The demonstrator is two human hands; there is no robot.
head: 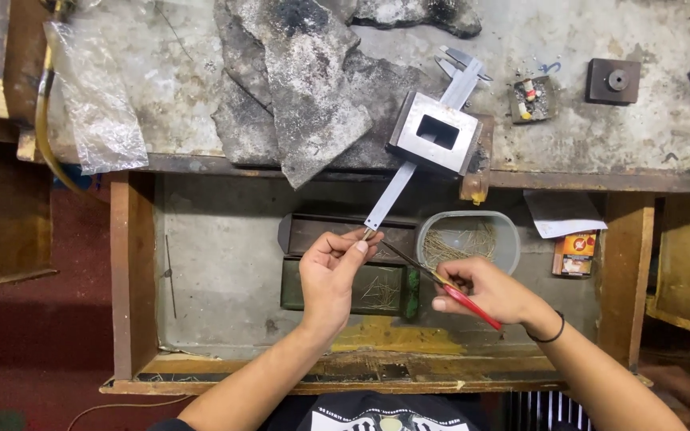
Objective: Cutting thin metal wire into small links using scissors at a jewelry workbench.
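My left hand [331, 271] pinches a tiny thin piece of wire [367, 235] between thumb and fingertips, over an open drawer. My right hand [487, 290] grips red-handled tweezers [441, 279], whose dark tips reach up-left to the small piece at my left fingertips. Below the hands lie two dark trays [377, 289] holding fine wire bits, and a translucent oval tub [473, 235] with thin wires inside.
A steel block with a rectangular hole [434, 132] sits on a caliper [409, 172] at the bench edge. Grey charred slabs [305, 88] cover the bench centre. A small box [575, 253] and paper [562, 214] lie in the drawer [217, 279] at right.
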